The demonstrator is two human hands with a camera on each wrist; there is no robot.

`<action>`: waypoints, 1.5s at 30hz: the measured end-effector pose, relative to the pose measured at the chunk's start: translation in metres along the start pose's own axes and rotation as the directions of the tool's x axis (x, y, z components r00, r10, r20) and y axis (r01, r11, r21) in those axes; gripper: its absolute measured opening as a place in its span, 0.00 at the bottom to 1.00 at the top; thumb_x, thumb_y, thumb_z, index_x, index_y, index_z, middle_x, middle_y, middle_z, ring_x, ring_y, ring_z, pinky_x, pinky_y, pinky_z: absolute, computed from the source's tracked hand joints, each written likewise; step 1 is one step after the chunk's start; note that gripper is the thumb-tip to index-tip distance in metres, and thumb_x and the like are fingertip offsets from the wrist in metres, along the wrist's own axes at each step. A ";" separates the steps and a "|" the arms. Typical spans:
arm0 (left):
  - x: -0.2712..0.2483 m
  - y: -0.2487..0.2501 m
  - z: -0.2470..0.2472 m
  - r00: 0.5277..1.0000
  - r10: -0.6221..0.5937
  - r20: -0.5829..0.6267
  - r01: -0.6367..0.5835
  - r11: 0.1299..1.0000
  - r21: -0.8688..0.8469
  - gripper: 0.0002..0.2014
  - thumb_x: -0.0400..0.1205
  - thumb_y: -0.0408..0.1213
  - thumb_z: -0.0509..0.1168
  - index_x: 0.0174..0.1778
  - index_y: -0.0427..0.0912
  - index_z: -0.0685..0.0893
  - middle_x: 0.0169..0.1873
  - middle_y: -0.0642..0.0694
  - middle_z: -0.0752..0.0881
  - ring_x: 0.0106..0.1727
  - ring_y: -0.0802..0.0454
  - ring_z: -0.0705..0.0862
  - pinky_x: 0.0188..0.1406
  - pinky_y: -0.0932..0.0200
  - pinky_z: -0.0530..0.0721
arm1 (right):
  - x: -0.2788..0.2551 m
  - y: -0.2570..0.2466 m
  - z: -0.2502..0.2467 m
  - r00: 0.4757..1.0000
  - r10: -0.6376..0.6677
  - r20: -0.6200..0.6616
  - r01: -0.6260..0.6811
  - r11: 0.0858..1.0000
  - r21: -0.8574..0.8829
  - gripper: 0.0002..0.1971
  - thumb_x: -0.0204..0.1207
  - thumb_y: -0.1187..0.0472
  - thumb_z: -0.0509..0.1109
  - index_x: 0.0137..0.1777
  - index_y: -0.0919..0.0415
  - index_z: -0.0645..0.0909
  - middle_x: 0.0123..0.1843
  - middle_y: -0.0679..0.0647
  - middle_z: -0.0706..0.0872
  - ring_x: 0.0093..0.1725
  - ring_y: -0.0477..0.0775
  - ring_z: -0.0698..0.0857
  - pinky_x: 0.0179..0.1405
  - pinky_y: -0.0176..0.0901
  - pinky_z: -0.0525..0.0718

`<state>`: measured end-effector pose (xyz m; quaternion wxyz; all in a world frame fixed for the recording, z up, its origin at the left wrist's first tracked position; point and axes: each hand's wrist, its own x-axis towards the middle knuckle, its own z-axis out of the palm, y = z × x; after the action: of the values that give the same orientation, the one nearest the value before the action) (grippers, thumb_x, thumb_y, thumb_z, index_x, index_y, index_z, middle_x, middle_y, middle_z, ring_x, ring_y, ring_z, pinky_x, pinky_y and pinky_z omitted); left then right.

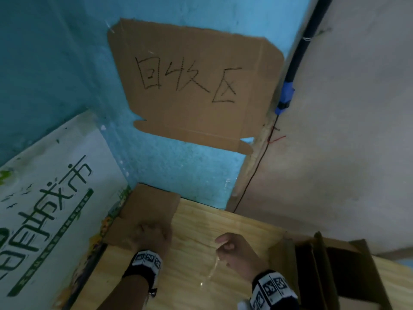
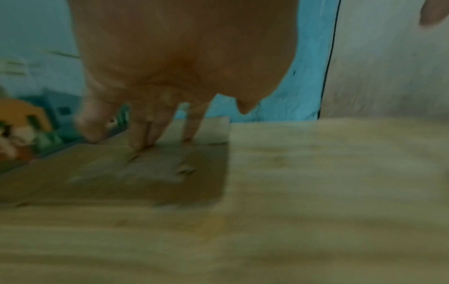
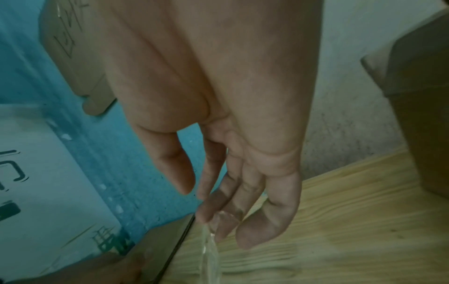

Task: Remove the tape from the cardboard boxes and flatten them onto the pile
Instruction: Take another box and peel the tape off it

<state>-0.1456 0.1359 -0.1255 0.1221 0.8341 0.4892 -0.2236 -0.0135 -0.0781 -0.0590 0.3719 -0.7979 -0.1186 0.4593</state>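
Note:
A flattened brown cardboard box lies at the back left of the wooden table. My left hand presses down on its near part; in the left wrist view the fingertips stand on the cardboard. To the right, my right hand is held above the table and pinches a strip of clear tape, which hangs down from it. In the right wrist view the tape trails from between the curled fingers of my right hand.
An open, unflattened cardboard box stands at the table's right. A cardboard sign with handwritten characters hangs on the blue wall. A white printed banner leans at the left. A black cable runs down the wall corner.

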 end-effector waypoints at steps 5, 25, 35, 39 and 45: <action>-0.045 0.051 -0.006 0.896 0.435 -0.086 -0.441 0.856 -0.271 0.32 0.84 0.63 0.52 0.80 0.47 0.70 0.78 0.47 0.71 0.80 0.47 0.68 0.80 0.51 0.64 | -0.010 0.008 -0.014 0.999 0.031 -0.005 -0.030 0.980 0.197 0.18 0.69 0.64 0.75 0.60 0.55 0.84 0.56 0.66 0.91 0.44 0.51 0.88 0.36 0.37 0.80; -0.127 0.123 -0.002 0.809 0.576 -0.116 -0.579 0.748 -0.325 0.24 0.72 0.68 0.61 0.32 0.48 0.78 0.24 0.55 0.78 0.28 0.60 0.77 0.29 0.62 0.74 | -0.041 0.052 -0.055 0.952 -0.190 -0.240 0.254 0.928 0.273 0.20 0.75 0.79 0.67 0.31 0.55 0.88 0.34 0.49 0.89 0.34 0.45 0.85 0.32 0.38 0.82; -0.128 0.115 0.020 0.844 0.523 0.114 -0.312 0.653 -0.690 0.08 0.83 0.38 0.55 0.56 0.43 0.68 0.44 0.47 0.72 0.44 0.50 0.72 0.42 0.57 0.71 | -0.042 0.063 -0.059 0.900 -0.395 -0.186 0.429 0.880 0.205 0.21 0.72 0.83 0.70 0.51 0.57 0.91 0.54 0.54 0.94 0.57 0.44 0.91 0.60 0.37 0.87; -0.128 0.103 0.028 0.767 0.638 0.067 -0.387 0.544 -0.745 0.12 0.86 0.25 0.52 0.49 0.49 0.62 0.42 0.48 0.71 0.39 0.58 0.70 0.42 0.64 0.73 | -0.044 0.064 -0.059 0.919 -0.394 0.001 0.389 0.908 0.156 0.28 0.72 0.82 0.72 0.62 0.49 0.85 0.63 0.52 0.90 0.65 0.51 0.89 0.63 0.38 0.87; -0.127 0.101 0.023 0.764 0.635 -0.116 -0.414 0.344 -0.843 0.23 0.77 0.20 0.61 0.63 0.47 0.69 0.38 0.44 0.84 0.43 0.48 0.83 0.50 0.50 0.83 | -0.049 0.061 -0.045 0.915 -0.401 -0.045 0.404 0.912 0.073 0.19 0.74 0.68 0.81 0.63 0.54 0.87 0.57 0.54 0.90 0.53 0.49 0.91 0.54 0.34 0.89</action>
<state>-0.1169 -0.0201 -0.0846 0.6229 0.7510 0.2191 -0.0083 -0.0128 -0.1689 -0.0566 0.4922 -0.7473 -0.2561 0.3657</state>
